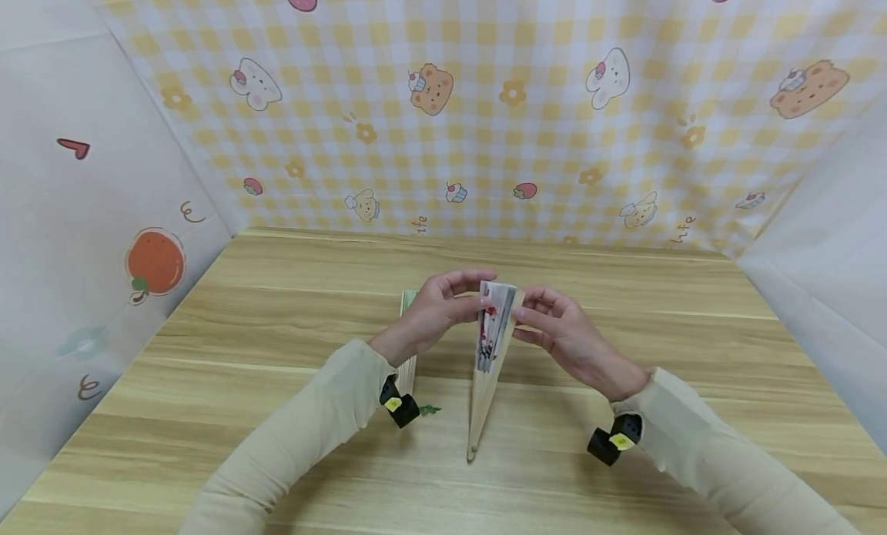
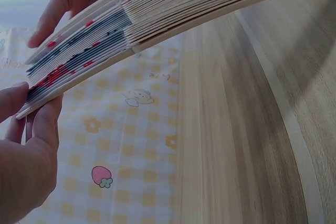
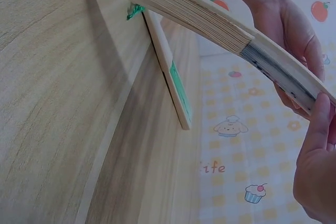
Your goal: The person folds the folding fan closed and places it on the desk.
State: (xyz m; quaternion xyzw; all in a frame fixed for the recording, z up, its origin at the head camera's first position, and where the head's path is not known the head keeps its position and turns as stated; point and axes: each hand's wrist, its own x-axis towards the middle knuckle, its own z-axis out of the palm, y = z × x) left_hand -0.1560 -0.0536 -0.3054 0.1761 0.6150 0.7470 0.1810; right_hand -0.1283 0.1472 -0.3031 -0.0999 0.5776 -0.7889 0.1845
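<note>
Between my hands is a folding fan [image 1: 488, 358] with pale wooden ribs and white leaf printed with red and dark marks. It is slightly spread, its narrow pivot end pointing toward me. My left hand [image 1: 443, 305] pinches the fan's left side near the top, thumb on the front. At its right edge, my right hand [image 1: 564, 331] grips the outer rib between thumb and fingers. In the left wrist view the ribs [image 2: 210, 11] and pleats show closely stacked. A second folding fan [image 3: 179, 93], green with pale ribs, lies folded on the table, partly hidden by my left wrist in the head view.
A green tassel [image 1: 430, 409] lies by the second fan. The wood-grain table [image 1: 277, 304] reaches back to a yellow checked cloth [image 1: 485, 135] hung as a backdrop. White cloth [image 1: 104, 212] borders the left side. Each wrist carries a small black camera [image 1: 399, 402].
</note>
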